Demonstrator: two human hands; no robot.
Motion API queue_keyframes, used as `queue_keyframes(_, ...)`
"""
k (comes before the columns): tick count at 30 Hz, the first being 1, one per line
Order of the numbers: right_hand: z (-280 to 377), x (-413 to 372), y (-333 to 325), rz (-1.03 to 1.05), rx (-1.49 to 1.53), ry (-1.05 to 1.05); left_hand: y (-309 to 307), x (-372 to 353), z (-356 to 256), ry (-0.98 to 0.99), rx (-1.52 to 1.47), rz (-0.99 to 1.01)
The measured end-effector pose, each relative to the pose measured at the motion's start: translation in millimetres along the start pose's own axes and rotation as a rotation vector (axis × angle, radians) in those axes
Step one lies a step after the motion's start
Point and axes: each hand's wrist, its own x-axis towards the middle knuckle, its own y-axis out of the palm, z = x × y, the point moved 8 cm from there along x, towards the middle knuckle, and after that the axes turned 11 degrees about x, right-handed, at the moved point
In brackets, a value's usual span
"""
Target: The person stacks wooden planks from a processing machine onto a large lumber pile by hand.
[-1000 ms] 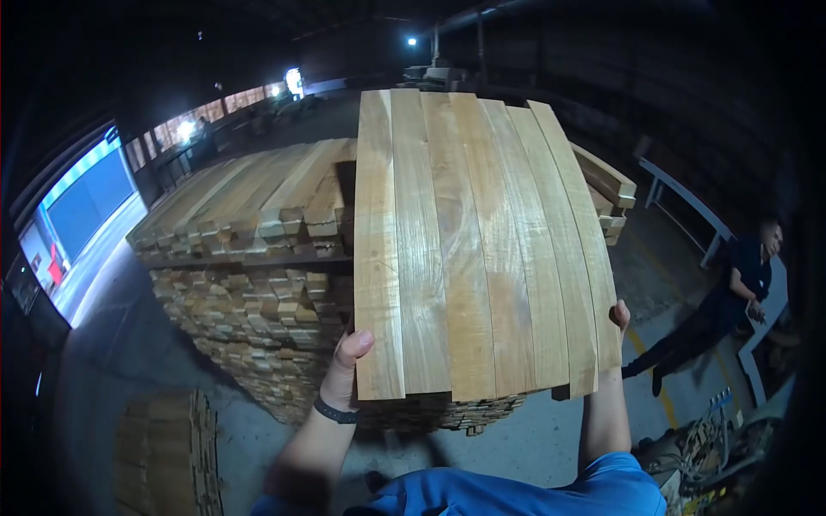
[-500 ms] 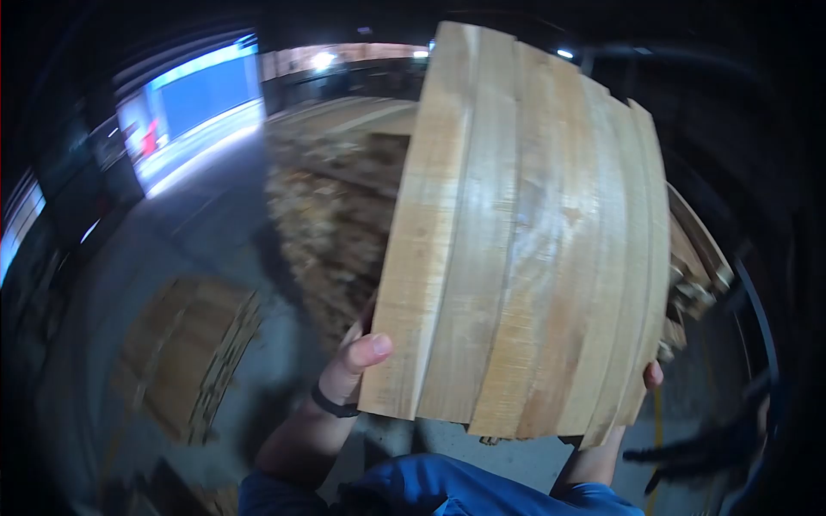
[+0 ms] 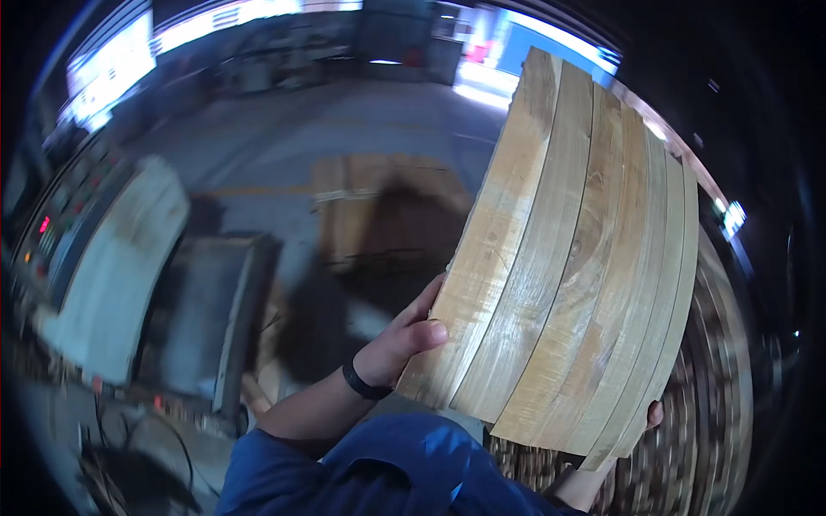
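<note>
A wide row of pale wooden planks (image 3: 568, 275) lies edge to edge in front of my chest, tilted, with uneven ends. My left hand (image 3: 400, 344) grips its left edge near the bottom, thumb on the top face and fingers hidden behind and below. At the lower right edge, my right hand (image 3: 655, 414) holds the other side; only a fingertip and the wrist show. How many layers lie beneath the top planks cannot be seen.
To the left is a machine with a control panel (image 3: 52, 228) and a pale curved cover (image 3: 120, 267). A stack of boards (image 3: 344, 193) rests on the floor ahead. Piled wood (image 3: 714, 378) stands close on my right. A bright doorway (image 3: 542, 52) is at the back.
My view has swung left, bringing the machine into sight. The floor stack and doorway have shifted right in view. Both hands still hold the planks, which now tilt more to the right.
</note>
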Motion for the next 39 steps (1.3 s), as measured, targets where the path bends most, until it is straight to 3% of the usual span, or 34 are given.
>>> queue_keyframes(6,-125.8,96.9,-15.8,0.057,0.115,0.374,-66.6,-49.1,-10.7,0.07,0.194,-0.449)
queue_keyframes(11,-297.3,119.8,56.3,0.087,0.107,0.71,-145.0,-129.5,3.2,0.193,0.151,-0.763)
queue_keyframes(12,-328.3,126.2,65.9,0.146,0.134,0.809,-198.9,-147.3,-8.8,0.238,0.1,-0.849)
queue_keyframes(13,-456.7,145.3,97.3,0.189,0.118,0.935,-252.0,-165.7,-19.6,0.287,0.054,-0.935)
queue_keyframes(16,-587.9,174.6,87.5,0.169,0.294,1.308,-320.0,-214.8,11.4,0.328,-0.174,-1.188)
queue_keyframes(17,-611.1,180.0,87.4,0.157,0.148,1.273,-323.3,-224.0,24.0,0.379,-0.206,-1.268)
queue_keyframes(18,-632.3,200.9,71.5,0.194,-0.143,1.132,-323.1,-229.0,35.3,0.432,-0.234,-1.342)
queue_keyframes(23,-759.0,184.9,114.8,0.568,-0.248,1.574,-350.8,-258.0,73.1,0.65,-0.3,-1.586)
queue_keyframes(25,-823.6,156.3,112.9,0.701,-0.129,1.829,-366.1,-283.4,91.7,0.718,-0.282,-1.706)
queue_keyframes(29,-923.6,77.2,98.7,0.707,-0.408,1.963,-413.7,-343.0,146.1,0.625,-0.375,-1.838)
queue_keyframes(31,-963.9,45.3,68.4,0.687,-0.439,2.042,-424.9,-372.0,181.6,0.585,-0.372,-1.934)
queue_keyframes(33,-995.3,19.5,68.1,0.688,-0.398,2.083,-434.1,-391.1,178.9,0.592,-0.335,-1.987)
queue_keyframes(36,-1012.1,13.1,75.0,0.798,-0.526,1.962,-443.3,-413.6,185.9,0.616,-0.313,-1.974)
queue_keyframes(37,-1016.5,9.9,95.4,0.946,-0.481,1.801,-444.7,-420.2,186.0,0.589,-0.284,-2.013)
queue_keyframes(39,-1035.3,-3.0,106.3,1.284,-0.669,1.605,-450.7,-434.8,182.7,0.493,-0.122,-2.094)
